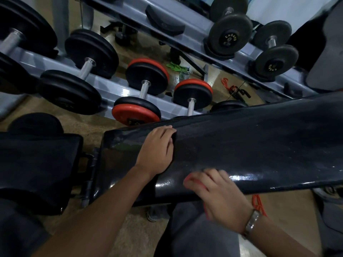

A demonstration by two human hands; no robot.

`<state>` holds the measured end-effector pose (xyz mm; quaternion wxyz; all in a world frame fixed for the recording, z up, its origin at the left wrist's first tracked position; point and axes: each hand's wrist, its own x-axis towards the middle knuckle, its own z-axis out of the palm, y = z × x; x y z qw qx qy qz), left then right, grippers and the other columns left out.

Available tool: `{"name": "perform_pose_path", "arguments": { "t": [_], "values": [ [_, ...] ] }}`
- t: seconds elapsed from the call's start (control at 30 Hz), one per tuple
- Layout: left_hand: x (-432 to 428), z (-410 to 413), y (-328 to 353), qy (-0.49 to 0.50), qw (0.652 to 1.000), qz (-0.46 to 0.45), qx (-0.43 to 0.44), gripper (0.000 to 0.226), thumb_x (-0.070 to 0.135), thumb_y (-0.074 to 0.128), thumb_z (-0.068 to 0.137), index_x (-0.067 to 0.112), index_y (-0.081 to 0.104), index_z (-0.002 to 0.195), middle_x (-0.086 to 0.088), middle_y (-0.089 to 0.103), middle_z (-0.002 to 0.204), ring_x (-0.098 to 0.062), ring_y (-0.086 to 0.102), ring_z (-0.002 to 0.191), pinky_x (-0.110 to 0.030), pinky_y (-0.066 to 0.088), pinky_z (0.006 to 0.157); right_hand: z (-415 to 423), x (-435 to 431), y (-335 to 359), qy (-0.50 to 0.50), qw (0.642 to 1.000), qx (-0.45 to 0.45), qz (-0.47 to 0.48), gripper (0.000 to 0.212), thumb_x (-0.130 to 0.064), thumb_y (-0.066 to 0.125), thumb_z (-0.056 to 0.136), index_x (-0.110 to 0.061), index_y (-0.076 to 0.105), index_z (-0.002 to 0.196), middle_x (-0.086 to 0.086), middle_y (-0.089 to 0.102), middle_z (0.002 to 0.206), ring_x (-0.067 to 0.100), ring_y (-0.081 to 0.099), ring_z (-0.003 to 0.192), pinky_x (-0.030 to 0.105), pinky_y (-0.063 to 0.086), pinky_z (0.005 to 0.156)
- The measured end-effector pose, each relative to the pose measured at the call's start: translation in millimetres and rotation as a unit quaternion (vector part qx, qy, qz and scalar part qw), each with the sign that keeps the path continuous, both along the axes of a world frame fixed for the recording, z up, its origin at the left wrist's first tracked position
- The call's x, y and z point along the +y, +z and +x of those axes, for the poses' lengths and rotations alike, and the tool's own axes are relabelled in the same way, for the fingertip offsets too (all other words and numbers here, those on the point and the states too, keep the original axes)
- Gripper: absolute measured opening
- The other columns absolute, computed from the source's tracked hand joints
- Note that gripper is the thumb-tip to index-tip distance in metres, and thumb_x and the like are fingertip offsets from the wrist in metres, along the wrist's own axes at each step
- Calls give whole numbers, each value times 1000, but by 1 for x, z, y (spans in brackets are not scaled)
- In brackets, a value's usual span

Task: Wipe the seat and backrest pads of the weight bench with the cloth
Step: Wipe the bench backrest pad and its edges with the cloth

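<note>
Red cloth (187, 179) peeks under our blurred right hand (219, 197) at near edge of backrest pad (259, 145); we cannot tell its grip. Left hand (157, 149) presses flat, fingers together. Risk: cloth slides off the glossy edge.

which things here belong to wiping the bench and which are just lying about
Job: long glossy black backrest pad, black seat pad, blurred reddish cloth under right hand, left hand.
Lying about: black-and-red dumbbells, grey steel rack, green band, red cord.
</note>
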<state>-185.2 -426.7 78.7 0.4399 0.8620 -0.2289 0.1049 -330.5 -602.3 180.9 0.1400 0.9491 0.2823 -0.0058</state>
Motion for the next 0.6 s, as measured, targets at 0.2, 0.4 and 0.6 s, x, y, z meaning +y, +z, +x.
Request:
{"name": "perform_pose_path", "arguments": {
  "t": [0.2, 0.4, 0.6],
  "values": [
    [-1, 0, -1, 0, 1000, -1, 3, 37, 14, 46, 96, 11, 60, 130, -8, 60, 138, -25, 51, 130, -41, 39, 112, 10, 17, -4, -100, 994, -40, 38, 66, -23, 65, 63, -24, 58, 128, -3, 59, 128, 27, 55, 98, 39, 39, 77],
    [0, 1, -1, -1, 1000, -1, 1, 37, 14, 46, 96, 11, 60, 130, -8, 60, 139, -25, 51, 130, -42, 39, 112, 24, 5, 10, -22, 1000, 2, 5, 58, -26, 60, 68, -27, 60, 127, -6, 59, 128, 24, 53, 97, 37, 38, 77],
    [-1, 0, -3, 0, 1000, -9, 4, 37, 14, 47, 96, 10, 61, 130, -9, 60, 139, -26, 52, 129, -40, 38, 113, 26, 23, 0, -16, 999, 20, 31, 65, -28, 56, 61, -25, 60, 126, -7, 59, 127, 24, 54, 96, 40, 45, 73]
  ]
}}
